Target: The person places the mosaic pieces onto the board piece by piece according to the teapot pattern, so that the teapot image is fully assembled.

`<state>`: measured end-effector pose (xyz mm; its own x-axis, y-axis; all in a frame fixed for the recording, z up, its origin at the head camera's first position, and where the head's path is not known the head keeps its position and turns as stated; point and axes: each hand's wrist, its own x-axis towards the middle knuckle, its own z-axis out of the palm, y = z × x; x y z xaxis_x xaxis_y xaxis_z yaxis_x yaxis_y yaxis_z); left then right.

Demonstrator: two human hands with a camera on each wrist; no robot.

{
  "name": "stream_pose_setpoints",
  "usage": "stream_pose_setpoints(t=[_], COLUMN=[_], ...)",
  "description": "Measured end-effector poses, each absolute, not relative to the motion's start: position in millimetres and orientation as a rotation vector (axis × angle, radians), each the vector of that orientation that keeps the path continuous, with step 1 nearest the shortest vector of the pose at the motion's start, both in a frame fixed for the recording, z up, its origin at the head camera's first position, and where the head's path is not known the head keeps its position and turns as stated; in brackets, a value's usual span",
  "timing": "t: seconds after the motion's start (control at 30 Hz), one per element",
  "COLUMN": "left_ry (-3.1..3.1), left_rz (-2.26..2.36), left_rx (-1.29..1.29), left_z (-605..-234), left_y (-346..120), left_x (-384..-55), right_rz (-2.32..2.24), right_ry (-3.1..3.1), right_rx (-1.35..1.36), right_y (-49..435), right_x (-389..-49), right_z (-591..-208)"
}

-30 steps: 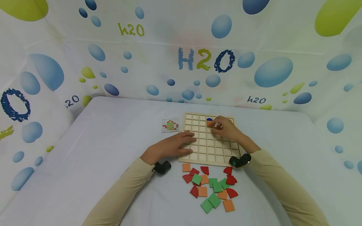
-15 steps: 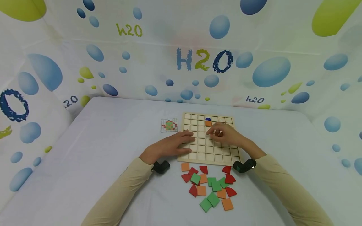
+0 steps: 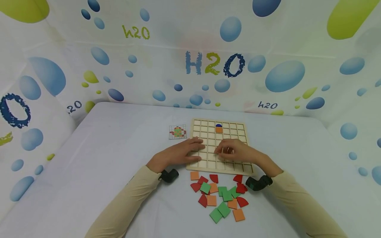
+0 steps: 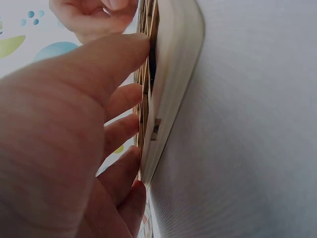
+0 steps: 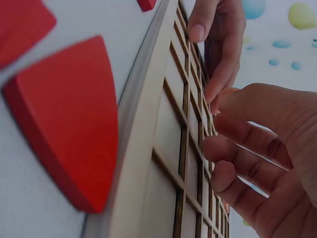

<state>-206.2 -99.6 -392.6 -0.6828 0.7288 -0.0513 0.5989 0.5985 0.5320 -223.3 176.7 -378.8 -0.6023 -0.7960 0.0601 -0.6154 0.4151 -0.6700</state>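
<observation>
My left hand [image 3: 178, 152] lies with its fingers spread on the left side of a wooden grid board [image 3: 220, 171]. Above the board's lower middle hovers my right hand [image 3: 238, 151], its fingers loosely bent and no piece visible between them. Close up in the right wrist view, the right hand's fingers [image 5: 247, 153] are near the grid. An orange square tile [image 3: 219, 130] fills a cell near the board's top edge, and a dark blue rounded shape [image 3: 219, 125] shows just above it. In the left wrist view the left thumb [image 4: 124, 52] touches the board's edge.
In front of the board lie several loose pieces: green square tiles [image 3: 227, 195], orange square tiles [image 3: 211, 200] and red quarter-circle pieces [image 3: 242, 202]. Some overlap. A small gridded card [image 3: 178, 132] with a teapot-like pattern lies left of the board.
My right hand has let go of the orange tile at the top of the board and drawn back toward me. My left hand has stayed in place.
</observation>
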Motion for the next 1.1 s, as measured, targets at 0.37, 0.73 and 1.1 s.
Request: stream_pose_setpoints(t=[0.37, 0.73, 1.1], left_ry=[2.567, 2.563, 2.562], left_rz=[0.713, 0.723, 0.717], left_rx=[1.086, 1.113, 1.083], left_z=[-391.4, -390.6, -390.4], left_y=[-100.3, -99.8, -99.5], left_x=[-206.0, -204.6, -204.2], right_rz=[-0.959, -0.843, -0.814], right_ry=[2.104, 1.965, 1.925], right_rx=[-1.421, -1.444, -1.538], right_y=[169.5, 162.6, 160.5], right_x=[-206.5, -194.3, -194.6], right_z=[-375.2, -372.9, -379.9])
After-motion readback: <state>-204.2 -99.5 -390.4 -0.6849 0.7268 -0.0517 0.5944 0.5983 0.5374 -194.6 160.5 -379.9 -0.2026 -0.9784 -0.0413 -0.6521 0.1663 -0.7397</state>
